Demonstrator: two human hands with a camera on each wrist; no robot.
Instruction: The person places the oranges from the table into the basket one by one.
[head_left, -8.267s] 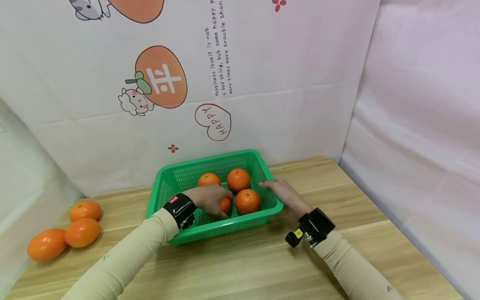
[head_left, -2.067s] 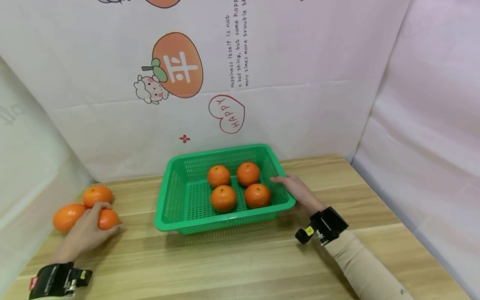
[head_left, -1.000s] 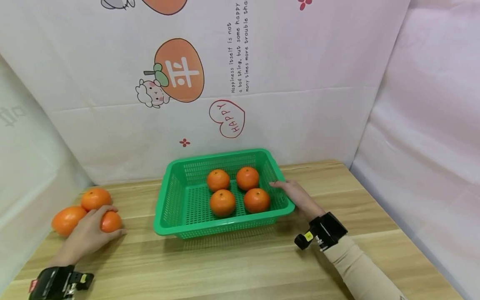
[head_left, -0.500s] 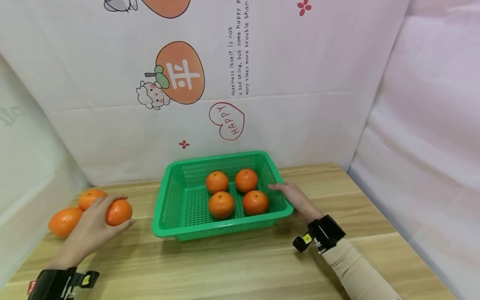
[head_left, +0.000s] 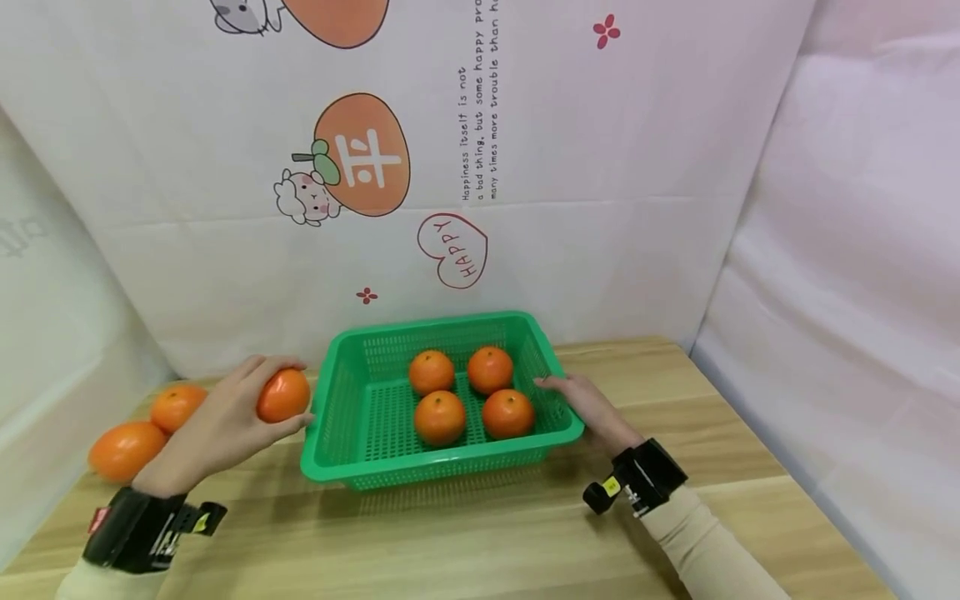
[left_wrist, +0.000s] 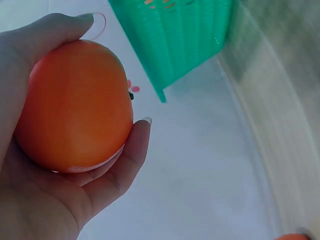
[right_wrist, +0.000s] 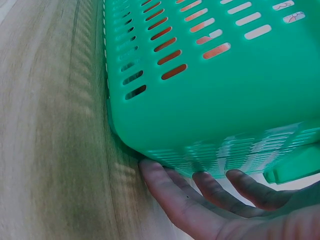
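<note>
My left hand (head_left: 228,421) grips a smooth orange (head_left: 283,396) above the table, just left of the basket. In the left wrist view, thumb and fingers wrap round this orange (left_wrist: 75,110), and a small dark green stem shows on its far side. The green plastic basket (head_left: 442,458) holds several oranges grouped in its middle and right; its left part shows bare mesh. At the basket's right end my right hand (head_left: 592,410) grips the rim, thumb over the inner side. Its fingers (right_wrist: 215,192) lie against the outside wall in the right wrist view.
Two more oranges, a front one (head_left: 126,452) and a rear one (head_left: 176,407), rest at the table's left side, partly behind my left hand. A printed white cloth (head_left: 570,250) hangs behind the wooden table (head_left: 480,542), with white cloth on both sides.
Earlier, my left hand was in the basket, then moved to the oranges at left. It has since lifted one and carried it right to the basket's side. My right hand stays at the rim.
</note>
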